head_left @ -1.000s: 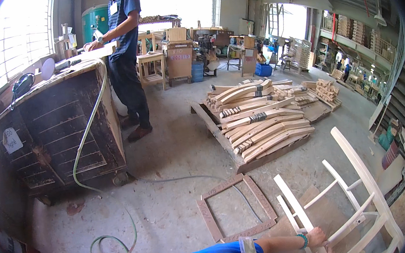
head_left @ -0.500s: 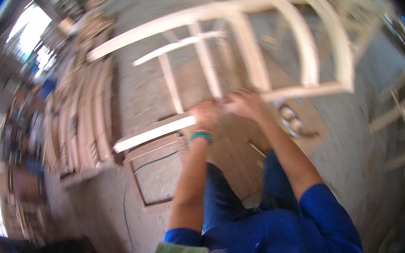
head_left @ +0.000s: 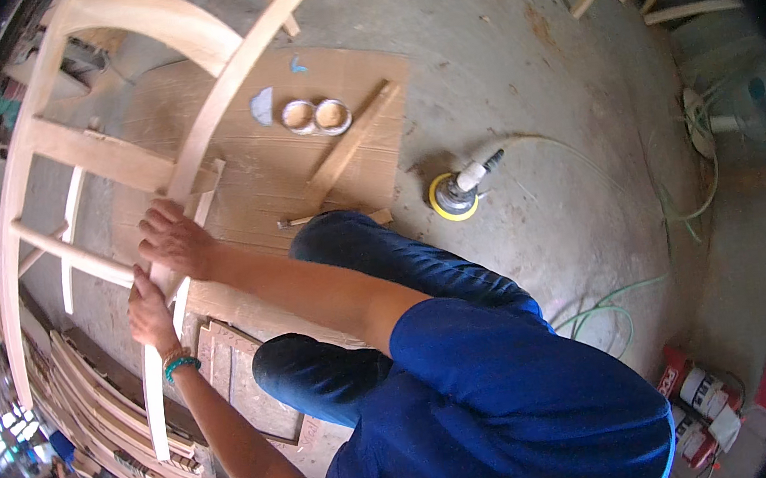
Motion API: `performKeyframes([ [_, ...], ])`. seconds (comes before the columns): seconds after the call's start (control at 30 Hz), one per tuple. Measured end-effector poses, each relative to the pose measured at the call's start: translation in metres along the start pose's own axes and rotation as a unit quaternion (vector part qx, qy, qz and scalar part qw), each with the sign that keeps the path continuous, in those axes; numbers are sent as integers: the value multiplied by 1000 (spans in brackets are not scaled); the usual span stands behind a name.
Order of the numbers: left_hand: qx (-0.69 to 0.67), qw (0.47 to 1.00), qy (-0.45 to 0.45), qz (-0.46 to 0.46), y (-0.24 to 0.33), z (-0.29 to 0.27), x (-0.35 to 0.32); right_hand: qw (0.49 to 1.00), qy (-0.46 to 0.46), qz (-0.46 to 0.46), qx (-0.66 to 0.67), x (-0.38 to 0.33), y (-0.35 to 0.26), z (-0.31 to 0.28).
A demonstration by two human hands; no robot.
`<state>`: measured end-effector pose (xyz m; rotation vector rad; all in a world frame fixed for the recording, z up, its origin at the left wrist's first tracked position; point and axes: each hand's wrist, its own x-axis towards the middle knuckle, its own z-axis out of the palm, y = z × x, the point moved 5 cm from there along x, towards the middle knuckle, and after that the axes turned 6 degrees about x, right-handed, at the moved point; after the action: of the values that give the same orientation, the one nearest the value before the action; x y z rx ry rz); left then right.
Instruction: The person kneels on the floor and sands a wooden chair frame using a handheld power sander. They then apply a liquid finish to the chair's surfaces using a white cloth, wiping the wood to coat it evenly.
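A pale, unpainted wooden chair frame (head_left: 220, 95) lies tilted across the left of the view, with crosspieces joining its long side pieces. My left hand (head_left: 150, 312), a teal bead bracelet at its wrist, is closed round the near side piece, thumb along the wood. Just above it my right hand (head_left: 176, 240) has its fingers curled over the same piece, close to a crosspiece joint. Parts of the wood under both palms are hidden. Below the hands a narrow leg (head_left: 156, 403) of the frame points toward me.
On the cardboard sheet (head_left: 355, 64) are two round tins of tan paste (head_left: 315, 116) and a wooden strip (head_left: 356, 141). A disc sander (head_left: 455, 196) with a yellow pad and hose stands right on the floor. Stacked curved wood (head_left: 110, 436) lies lower left; red-and-white containers (head_left: 698, 397) lower right.
The view has swung right, bringing the sander and hose into sight. The chair frame now sits at the left, and both hands remain on its near side piece.
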<state>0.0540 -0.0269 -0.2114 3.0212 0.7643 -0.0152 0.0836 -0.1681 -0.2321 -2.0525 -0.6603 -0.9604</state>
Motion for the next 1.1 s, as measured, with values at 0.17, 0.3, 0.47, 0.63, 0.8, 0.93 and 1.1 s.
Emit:
performKeyframes([
  [0.17,8,1000,9,9,6,1,10,993,114,27,-22,-7,-2,-18],
  [0.3,-2,998,52,38,-3,4,14,982,20,62,175,-40,0,-42],
  [0.47,23,996,81,35,-1,-4,16,949,-110,279,94,-256,144,-141],
  [0.63,16,999,49,-1,-13,-4,17,740,-536,270,-303,-367,212,-297],
  [0.8,-3,998,69,-5,1,-8,11,695,-642,272,-172,-364,237,-292],
  [0.93,5,999,43,-5,-7,-4,16,759,-531,301,-225,-331,258,-311],
  [1.1,4,999,48,-4,-6,-3,16,811,-349,339,-325,-304,277,-311],
])
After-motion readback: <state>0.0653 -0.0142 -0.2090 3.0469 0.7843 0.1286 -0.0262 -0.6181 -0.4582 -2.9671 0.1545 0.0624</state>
